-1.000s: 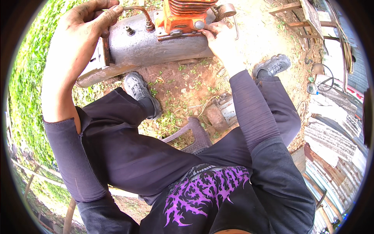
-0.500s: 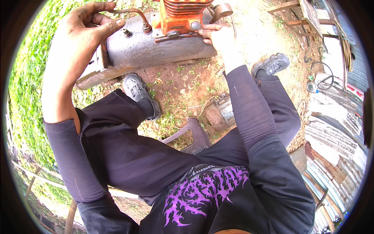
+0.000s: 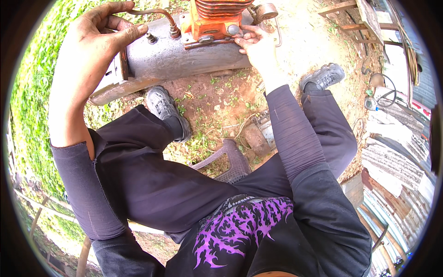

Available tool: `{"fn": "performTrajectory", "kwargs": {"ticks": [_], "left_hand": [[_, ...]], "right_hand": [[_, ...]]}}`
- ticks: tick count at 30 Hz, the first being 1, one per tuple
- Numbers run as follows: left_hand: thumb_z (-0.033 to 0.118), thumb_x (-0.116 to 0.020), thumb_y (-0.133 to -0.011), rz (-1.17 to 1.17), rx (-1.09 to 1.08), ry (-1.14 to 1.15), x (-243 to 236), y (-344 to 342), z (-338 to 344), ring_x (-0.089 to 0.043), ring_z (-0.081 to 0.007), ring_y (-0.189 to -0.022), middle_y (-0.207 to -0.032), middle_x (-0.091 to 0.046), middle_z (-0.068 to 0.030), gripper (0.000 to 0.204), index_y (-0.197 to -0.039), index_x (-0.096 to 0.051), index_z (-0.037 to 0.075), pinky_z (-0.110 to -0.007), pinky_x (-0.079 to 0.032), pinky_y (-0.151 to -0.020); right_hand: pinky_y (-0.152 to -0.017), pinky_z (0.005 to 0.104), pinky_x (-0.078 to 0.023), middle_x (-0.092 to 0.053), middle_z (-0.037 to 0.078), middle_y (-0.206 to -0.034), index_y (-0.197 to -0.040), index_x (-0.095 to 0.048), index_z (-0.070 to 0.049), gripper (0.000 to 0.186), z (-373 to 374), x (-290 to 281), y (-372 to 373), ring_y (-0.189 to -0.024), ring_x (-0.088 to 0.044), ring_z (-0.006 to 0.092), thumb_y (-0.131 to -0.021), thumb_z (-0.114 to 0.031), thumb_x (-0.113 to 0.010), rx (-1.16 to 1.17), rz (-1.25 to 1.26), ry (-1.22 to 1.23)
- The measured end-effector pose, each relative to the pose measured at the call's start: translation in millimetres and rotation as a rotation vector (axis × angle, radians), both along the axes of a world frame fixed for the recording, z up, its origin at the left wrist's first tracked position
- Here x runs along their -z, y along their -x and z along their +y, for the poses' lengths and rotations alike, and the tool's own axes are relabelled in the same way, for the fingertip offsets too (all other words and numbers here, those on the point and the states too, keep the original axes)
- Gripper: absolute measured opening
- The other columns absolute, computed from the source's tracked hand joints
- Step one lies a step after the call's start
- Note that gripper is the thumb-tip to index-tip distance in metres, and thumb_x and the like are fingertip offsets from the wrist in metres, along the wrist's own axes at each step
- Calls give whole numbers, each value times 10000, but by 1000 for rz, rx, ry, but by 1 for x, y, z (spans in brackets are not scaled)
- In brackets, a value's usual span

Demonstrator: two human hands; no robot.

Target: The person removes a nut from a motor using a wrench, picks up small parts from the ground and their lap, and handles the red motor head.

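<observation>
My left hand [image 3: 106, 34] is curled beside the far end of a bent copper pipe [image 3: 162, 14]; whatever lies within its fingers is hidden. The pipe rises from a fitting on a grey cylindrical tank [image 3: 184, 60], near a short metal fitting [image 3: 151, 38]. An orange finned pump [image 3: 210, 23] is mounted on top. My right hand [image 3: 254, 48] has its fingers bunched at the pump's lower right, beside a silver round cap [image 3: 232, 30], on something too small to make out. A round gauge-like part [image 3: 266, 12] sits behind it.
My shoes [image 3: 161, 104] flank bare soil and weeds. A rusty motor-like body [image 3: 258, 138] and a woven plastic piece [image 3: 230, 164] lie below. Wooden frames [image 3: 369, 23], a looped hose [image 3: 387, 94] and corrugated sheets [image 3: 392, 161] line the right; greenery [image 3: 32, 101] fills the left.
My right hand's fingers have shifted about at the pump's base. My left hand has shifted slightly left. The tank and pump appear a little higher and further left in the picture.
</observation>
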State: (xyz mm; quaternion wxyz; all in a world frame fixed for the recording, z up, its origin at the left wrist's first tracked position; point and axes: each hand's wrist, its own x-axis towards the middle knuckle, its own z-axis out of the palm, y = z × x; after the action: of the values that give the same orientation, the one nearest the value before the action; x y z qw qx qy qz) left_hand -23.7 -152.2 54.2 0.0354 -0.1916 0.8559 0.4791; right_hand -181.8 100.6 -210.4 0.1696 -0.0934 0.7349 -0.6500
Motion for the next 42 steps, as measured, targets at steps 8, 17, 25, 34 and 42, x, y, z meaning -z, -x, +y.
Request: {"fn": "performTrajectory", "kwargs": {"ticks": [8,17,25,34,42], "left_hand": [[101,-729,-908,27,-72,124,19,-2,-14,-586,-37,-769,-845,-610,24,462,-1326,-588,-33,-185,-475,-718],[107,-727,-911,17,-70,111,19,-4,-17,-591,-39,-768,-850,-615,18,460,-1325,-586,-36,-185,-478,-713],[103,-735,-900,15,-66,114,19,-4,-18,-586,-47,-781,-851,-608,16,478,-1332,-582,-35,-185,-476,-739],[140,-746,-891,6,-71,144,19,-2,-19,-585,-61,-825,-860,-611,14,487,-1326,-597,-19,-201,-470,-780],[313,-713,-919,-11,-14,294,28,8,-15,-554,-83,-833,-930,-647,-7,467,-1299,-647,48,-224,-427,-752]], "right_hand": [[-653,238,-469,-552,-26,-766,-986,-705,-33,230,-3,-8,3,-666,-492,70,-790,-61,-822,-99,241,-238],[-654,252,-499,-614,8,-817,-947,-693,-21,223,2,11,1,-680,-562,84,-788,-93,-832,-36,139,-241],[-680,255,-525,-665,49,-889,-1078,-695,-6,299,0,3,-6,-720,-619,97,-806,-66,-804,-13,273,-221],[-740,280,-544,-718,87,-967,-1051,-688,0,241,17,-4,-14,-806,-672,126,-821,-31,-753,-12,148,-264],[-605,280,-515,-722,107,-896,-919,-714,-7,135,215,119,-37,-743,-673,128,-897,-140,-702,237,-126,-728]]}}
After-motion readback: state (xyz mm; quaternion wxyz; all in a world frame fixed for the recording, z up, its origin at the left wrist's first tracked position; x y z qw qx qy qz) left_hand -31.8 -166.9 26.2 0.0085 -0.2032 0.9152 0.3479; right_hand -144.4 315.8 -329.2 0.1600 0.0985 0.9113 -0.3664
